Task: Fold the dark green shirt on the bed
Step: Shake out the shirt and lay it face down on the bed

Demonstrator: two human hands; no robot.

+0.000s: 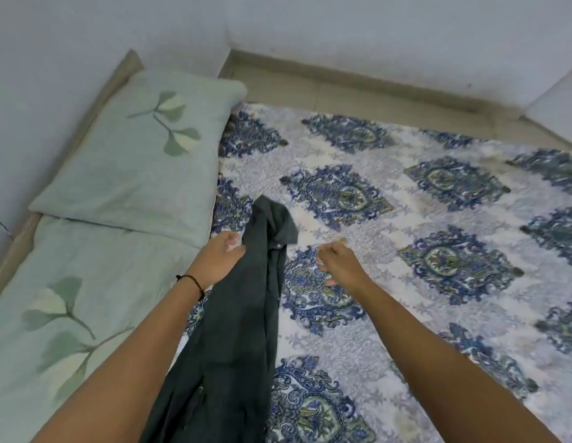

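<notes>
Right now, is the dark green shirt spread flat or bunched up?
Bunched up. The dark green shirt hangs in a narrow gathered strip from the left hand, not spread on the bedspread.

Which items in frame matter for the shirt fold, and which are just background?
In the job:
dark green shirt, bunched lengthwise
left hand, gripping the shirt
right hand, beside the shirt, not on it
patterned bedspread, the folding surface

Just there:
near pillow
far pillow
wall
</notes>
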